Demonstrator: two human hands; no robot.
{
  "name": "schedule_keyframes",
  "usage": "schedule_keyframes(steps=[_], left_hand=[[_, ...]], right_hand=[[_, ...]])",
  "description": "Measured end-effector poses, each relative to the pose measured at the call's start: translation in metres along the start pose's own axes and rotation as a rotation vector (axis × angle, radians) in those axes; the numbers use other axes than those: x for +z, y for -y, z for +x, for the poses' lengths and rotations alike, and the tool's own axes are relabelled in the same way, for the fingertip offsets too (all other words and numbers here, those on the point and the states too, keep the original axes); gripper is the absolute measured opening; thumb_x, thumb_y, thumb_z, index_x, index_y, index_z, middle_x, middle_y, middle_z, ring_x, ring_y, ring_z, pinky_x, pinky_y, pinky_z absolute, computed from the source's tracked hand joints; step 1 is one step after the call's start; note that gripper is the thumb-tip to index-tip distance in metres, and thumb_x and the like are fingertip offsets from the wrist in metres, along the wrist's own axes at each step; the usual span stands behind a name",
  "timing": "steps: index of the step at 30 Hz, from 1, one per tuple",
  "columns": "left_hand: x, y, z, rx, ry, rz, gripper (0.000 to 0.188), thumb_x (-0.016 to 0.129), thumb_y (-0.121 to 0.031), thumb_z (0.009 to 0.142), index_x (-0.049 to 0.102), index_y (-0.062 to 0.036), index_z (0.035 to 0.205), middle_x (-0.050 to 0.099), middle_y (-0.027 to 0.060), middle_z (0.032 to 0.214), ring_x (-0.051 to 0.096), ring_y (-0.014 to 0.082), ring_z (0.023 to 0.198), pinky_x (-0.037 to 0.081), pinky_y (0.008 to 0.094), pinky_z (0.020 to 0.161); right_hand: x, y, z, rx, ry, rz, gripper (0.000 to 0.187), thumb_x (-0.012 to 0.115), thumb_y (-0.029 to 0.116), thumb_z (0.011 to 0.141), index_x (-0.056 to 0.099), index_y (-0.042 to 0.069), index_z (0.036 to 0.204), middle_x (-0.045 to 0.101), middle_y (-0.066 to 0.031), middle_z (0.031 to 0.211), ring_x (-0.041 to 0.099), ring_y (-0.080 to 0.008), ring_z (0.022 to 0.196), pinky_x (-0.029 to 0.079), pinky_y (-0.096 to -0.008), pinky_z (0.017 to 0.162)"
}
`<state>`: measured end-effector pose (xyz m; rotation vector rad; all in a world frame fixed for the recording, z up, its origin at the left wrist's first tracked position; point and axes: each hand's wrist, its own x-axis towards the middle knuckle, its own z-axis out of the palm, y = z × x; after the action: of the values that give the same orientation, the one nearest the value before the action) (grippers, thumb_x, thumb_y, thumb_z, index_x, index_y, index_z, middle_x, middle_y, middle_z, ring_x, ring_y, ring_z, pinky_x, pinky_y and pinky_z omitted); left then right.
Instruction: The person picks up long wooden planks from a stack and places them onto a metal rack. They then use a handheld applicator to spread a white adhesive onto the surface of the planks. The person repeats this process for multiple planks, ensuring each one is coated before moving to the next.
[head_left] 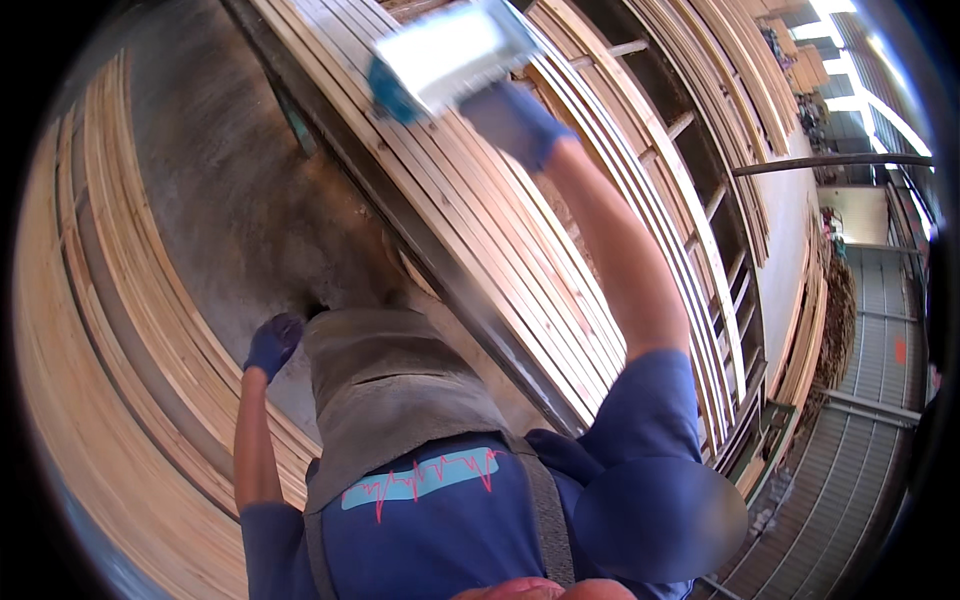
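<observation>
Through the head camera, I have a stack of boards [110,300] along my left and a worktop [440,275] running diagonally before me to the right, with a strip of floor [220,170] between. My left hand [275,340] hangs just beside the apron [400,385], on the side toward the stack. Wooden strips [470,190] lie side by side on the worktop; my right hand [512,122] is over them, with a boxy object [455,55] in its grip. Farther right, I see more lumber [735,80], then a wall [870,340] behind it.
</observation>
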<state>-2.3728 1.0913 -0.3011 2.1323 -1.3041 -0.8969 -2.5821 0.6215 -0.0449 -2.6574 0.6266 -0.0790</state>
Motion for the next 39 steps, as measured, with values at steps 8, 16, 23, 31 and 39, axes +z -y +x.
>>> schedule_keyframes(steps=[8, 16, 23, 31, 39], left_hand=[[0.179, -0.044, -0.114, -0.016, -0.047, -0.469, 0.027, 0.066, -0.027, 0.089, 0.069, -0.0062, 0.105, 0.068, 0.0165, 0.109, 0.064, 0.0361, 0.1, 0.052, 0.0399, 0.085], [0.356, -0.044, -0.346, 0.322, 0.218, -0.015, 0.017, 0.061, -0.021, 0.089, 0.072, -0.0107, 0.097, 0.07, 0.0137, 0.102, 0.066, 0.0333, 0.093, 0.053, 0.0423, 0.084], [0.437, -0.121, -0.429, -0.02, 0.093, -0.2, 0.025, 0.064, -0.024, 0.092, 0.068, -0.0016, 0.102, 0.071, 0.0187, 0.102, 0.068, 0.0333, 0.093, 0.053, 0.0399, 0.082], [0.535, -0.298, -0.521, 0.046, 0.243, -0.079, 0.02, 0.062, -0.016, 0.091, 0.067, 0.0011, 0.102, 0.071, 0.0165, 0.096, 0.067, 0.0301, 0.089, 0.053, 0.0375, 0.08], [0.562, -0.334, -0.56, 0.117, 0.341, 0.061, 0.025, 0.062, -0.031, 0.09, 0.07, -0.0082, 0.097, 0.07, 0.0178, 0.098, 0.065, 0.0393, 0.088, 0.052, 0.0443, 0.077]], right_hand=[[0.005, -0.003, -0.456, 0.318, -0.059, 0.389, 0.038, 0.063, 0.019, 0.092, 0.056, 0.007, 0.127, 0.063, -0.0172, 0.119, 0.06, -0.0296, 0.114, 0.049, -0.0437, 0.101], [-0.022, 0.021, -0.601, 0.291, -0.077, 0.631, 0.033, 0.062, 0.017, 0.095, 0.06, 0.006, 0.126, 0.063, -0.0162, 0.124, 0.059, -0.0286, 0.117, 0.045, -0.0427, 0.105], [-0.007, 0.001, -0.637, 0.318, -0.104, 0.001, 0.023, 0.053, 0.022, 0.096, 0.066, 0.007, 0.107, 0.069, -0.0197, 0.099, 0.066, -0.0345, 0.096, 0.055, -0.043, 0.085], [0.009, -0.048, -0.986, 0.206, -0.113, 0.362, 0.031, 0.055, 0.022, 0.098, 0.06, 0.004, 0.123, 0.063, -0.0209, 0.12, 0.061, -0.0302, 0.114, 0.048, -0.044, 0.103], [-0.005, -0.027, -1.312, 0.592, -0.055, 0.159, 0.034, 0.062, 0.012, 0.086, 0.063, 0.004, 0.118, 0.067, -0.0163, 0.112, 0.063, -0.031, 0.108, 0.049, -0.0402, 0.094]])
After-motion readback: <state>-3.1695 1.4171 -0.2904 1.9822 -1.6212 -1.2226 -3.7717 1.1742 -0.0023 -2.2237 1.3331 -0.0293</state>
